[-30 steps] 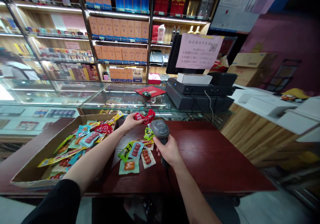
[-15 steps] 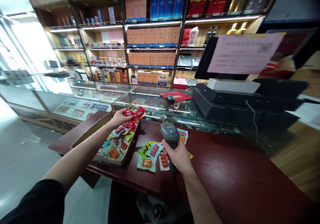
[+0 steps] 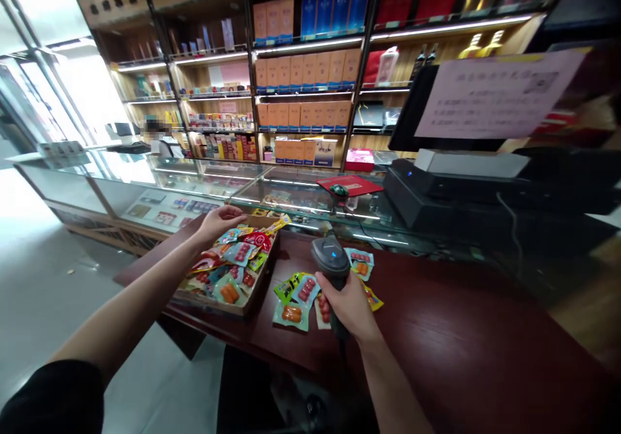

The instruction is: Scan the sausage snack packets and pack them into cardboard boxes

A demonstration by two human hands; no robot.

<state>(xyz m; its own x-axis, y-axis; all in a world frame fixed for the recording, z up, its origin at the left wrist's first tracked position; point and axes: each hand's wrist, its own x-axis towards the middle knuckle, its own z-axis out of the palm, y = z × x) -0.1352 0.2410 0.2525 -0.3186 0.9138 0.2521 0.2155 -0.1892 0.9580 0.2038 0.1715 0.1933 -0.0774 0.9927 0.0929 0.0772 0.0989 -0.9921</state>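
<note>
My right hand [image 3: 353, 308] is wrapped round the handle of a dark grey barcode scanner [image 3: 330, 255], whose head shows a small blue light. Under and beside it on the table lie small snack packets, among them a pale sausage packet [image 3: 292, 314], a green one [image 3: 288, 286] and a partly hidden yellow one [image 3: 374, 298]. My left hand [image 3: 219, 222] hovers over the far left of a shallow cardboard box [image 3: 259, 292], fingers stretched and holding nothing I can see. Mixed packets fill the box; a red packet [image 3: 257, 240] lies on top.
Beyond the dark red table [image 3: 436, 330] runs a glass counter [image 3: 291, 191] with a red mat [image 3: 352, 185] on it. A till screen with a pink paper [image 3: 495, 97] stands at the right. Shelves of boxes line the back; another person [image 3: 162, 143] is far left.
My left hand has let go of the red packets and moved left over the box. My right hand still grips the scanner. The view has shifted slightly.
</note>
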